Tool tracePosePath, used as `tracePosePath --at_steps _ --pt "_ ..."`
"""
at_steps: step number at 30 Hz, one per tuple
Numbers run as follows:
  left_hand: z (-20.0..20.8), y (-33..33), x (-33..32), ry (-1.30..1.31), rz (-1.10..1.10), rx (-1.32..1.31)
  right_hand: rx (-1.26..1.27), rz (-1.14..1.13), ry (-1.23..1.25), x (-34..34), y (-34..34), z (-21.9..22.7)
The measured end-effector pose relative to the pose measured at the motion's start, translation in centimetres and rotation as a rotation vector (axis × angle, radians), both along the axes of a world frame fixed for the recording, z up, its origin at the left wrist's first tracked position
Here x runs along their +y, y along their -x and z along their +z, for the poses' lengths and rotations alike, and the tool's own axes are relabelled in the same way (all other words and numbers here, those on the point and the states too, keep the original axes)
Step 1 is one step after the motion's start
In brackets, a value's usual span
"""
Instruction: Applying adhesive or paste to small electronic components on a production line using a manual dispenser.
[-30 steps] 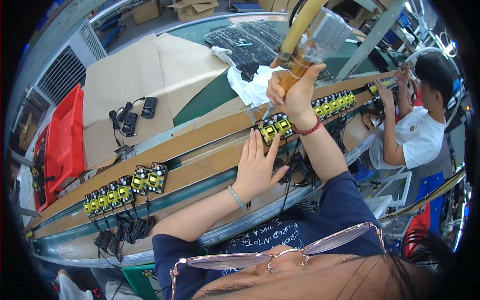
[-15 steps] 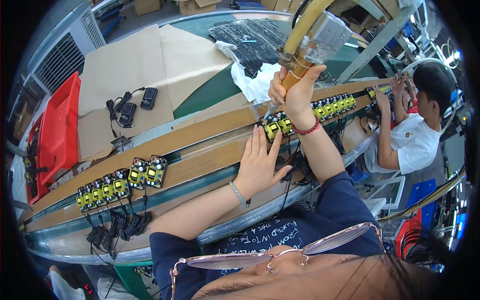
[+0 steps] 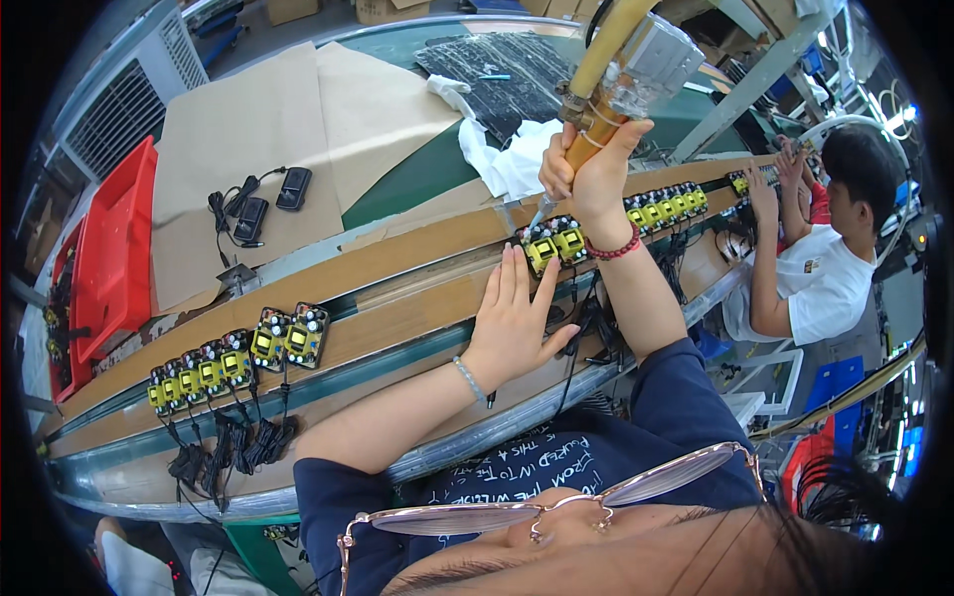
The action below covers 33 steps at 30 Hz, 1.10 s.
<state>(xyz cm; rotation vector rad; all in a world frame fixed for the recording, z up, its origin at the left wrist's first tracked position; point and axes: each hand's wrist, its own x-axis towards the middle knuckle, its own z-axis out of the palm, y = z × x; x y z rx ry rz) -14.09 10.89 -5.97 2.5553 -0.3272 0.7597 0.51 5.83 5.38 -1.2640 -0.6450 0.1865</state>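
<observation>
A long wooden conveyor (image 3: 397,298) runs from lower left to upper right across the view, with a green bench (image 3: 397,189) behind it. Sheets of brown card (image 3: 268,129) cover much of that bench, and a red bin (image 3: 114,248) sits at its left end. A black mat (image 3: 507,65) lies at the far side, with a white cloth (image 3: 507,159) just in front of it. Two black adapters (image 3: 270,204) with coiled leads rest on the card.

At the right edge a co-worker in a white shirt (image 3: 825,283) leans over the same conveyor, both hands on it.

A glue gun (image 3: 606,79) hangs from above on a thick yellow hose. The right hand (image 3: 588,169) is wrapped tight around its amber barrel, and the metal tip points down at the boards (image 3: 554,243), a small group of yellow-topped circuit boards on the conveyor. Whether the tip touches them I cannot tell. The left hand (image 3: 517,313) lies flat on the wood with fingers spread, holding nothing, its fingertips just beside those boards.

A second row of the same boards (image 3: 661,207) sits just right of the right wrist. A third row (image 3: 234,363) lies well apart to the left, its black leads hanging over the conveyor's near edge.
</observation>
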Motion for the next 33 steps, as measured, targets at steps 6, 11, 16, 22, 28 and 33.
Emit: tracePosePath --at_steps 6,11,16,22,28,33 --pt "-0.1 0.0 0.0 -0.03 0.011 0.025 -0.042 0.014 0.09 -0.6 -0.3 1.1" --pt "0.0 0.0 -0.1 0.003 -0.023 0.057 0.011 -0.019 0.074 -1.5 -0.2 0.9" --pt "0.3 0.0 0.1 -0.004 -0.023 0.05 0.057 0.057 -0.018 -1.7 -0.2 0.2" --pt "0.0 0.0 0.2 -0.009 -0.007 0.024 -0.068 0.032 0.029 -1.6 0.1 -0.4" --pt "0.4 0.1 0.2 -0.056 -0.023 0.023 -0.05 0.028 0.017 -1.4 -0.2 -0.4" --pt "0.8 0.1 0.1 -0.049 -0.059 -0.006 -0.071 -0.044 0.063 -1.9 -0.2 1.3"
